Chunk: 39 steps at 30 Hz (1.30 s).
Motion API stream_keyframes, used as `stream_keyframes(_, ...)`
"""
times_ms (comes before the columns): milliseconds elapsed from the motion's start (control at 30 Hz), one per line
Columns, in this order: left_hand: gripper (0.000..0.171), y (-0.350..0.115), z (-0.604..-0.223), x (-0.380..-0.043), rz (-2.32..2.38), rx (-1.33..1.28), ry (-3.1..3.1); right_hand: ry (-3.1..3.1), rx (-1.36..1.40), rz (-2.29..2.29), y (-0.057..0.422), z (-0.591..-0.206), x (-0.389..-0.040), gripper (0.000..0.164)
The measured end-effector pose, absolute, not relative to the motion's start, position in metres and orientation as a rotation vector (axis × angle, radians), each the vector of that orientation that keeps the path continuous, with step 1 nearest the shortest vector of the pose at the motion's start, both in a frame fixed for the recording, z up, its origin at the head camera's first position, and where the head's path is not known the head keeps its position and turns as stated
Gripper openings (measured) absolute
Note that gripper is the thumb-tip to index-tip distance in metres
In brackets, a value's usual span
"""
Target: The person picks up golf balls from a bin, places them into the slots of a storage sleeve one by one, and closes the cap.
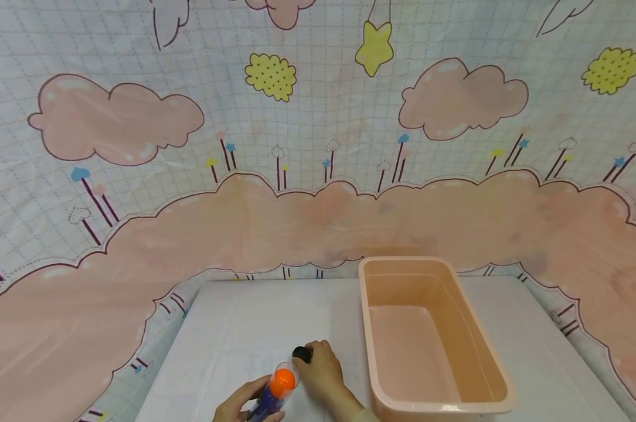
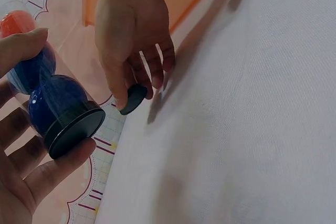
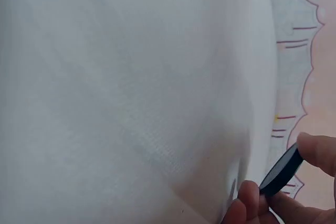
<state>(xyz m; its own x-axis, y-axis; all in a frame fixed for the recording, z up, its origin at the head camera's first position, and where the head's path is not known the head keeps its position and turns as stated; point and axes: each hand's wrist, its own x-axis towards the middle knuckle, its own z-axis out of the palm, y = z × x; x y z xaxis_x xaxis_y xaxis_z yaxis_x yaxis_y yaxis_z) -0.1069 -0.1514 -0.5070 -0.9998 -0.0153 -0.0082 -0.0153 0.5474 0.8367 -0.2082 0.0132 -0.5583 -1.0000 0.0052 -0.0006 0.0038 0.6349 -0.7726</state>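
My left hand point(image 1: 242, 401) grips a clear plastic tube point(image 1: 272, 398) with balls inside. An orange ball point(image 1: 282, 383) sits at the tube's upper end and dark blue balls point(image 2: 56, 98) lie below it. A black cap point(image 2: 76, 132) closes the tube's bottom end, with a finger against it in the left wrist view. Between thumb and fingers, my right hand point(image 1: 322, 370) pinches a round black lid point(image 1: 302, 354), held just beyond the tube's upper end. In the right wrist view the lid point(image 3: 282, 171) is tilted, its edge toward the camera.
A peach plastic basin point(image 1: 371, 351) stands on the white table point(image 1: 244, 316), right of my hands. Its inner floor shows bare. Behind and around the table hangs a cloth point(image 1: 307, 228) printed with clouds and stars.
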Motion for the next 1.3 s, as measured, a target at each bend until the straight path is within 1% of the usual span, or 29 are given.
stream_keyframes(267,0.064,-0.149,-0.508,-0.111,-1.523,0.048,-2.767,-2.784,0.076,1.475,0.022,-0.552,-0.203,0.046)
stream_keyframes(467,0.068,-0.149,-0.507,-0.111,-1.480,0.067,-2.820,-2.739,0.139,1.631,0.029,-0.544,-0.195,0.043)
stream_keyframes(800,0.062,-0.153,-0.507,-0.109,-1.514,0.109,-2.808,-2.598,0.264,1.852,0.037,-0.526,-0.175,0.031)
stream_keyframes(967,0.062,-0.156,-0.508,-0.109,-1.525,0.145,-2.799,-2.581,0.285,1.950,0.040,-0.519,-0.166,0.029)
stream_keyframes(1167,0.063,-0.159,-0.512,-0.109,-1.513,0.141,-2.792,-2.495,0.317,2.018,0.041,-0.507,-0.154,0.030)
stream_keyframes(1300,0.063,-0.161,-0.513,-0.108,-1.492,0.142,-2.803,-2.467,0.275,2.031,0.041,-0.501,-0.149,0.034)
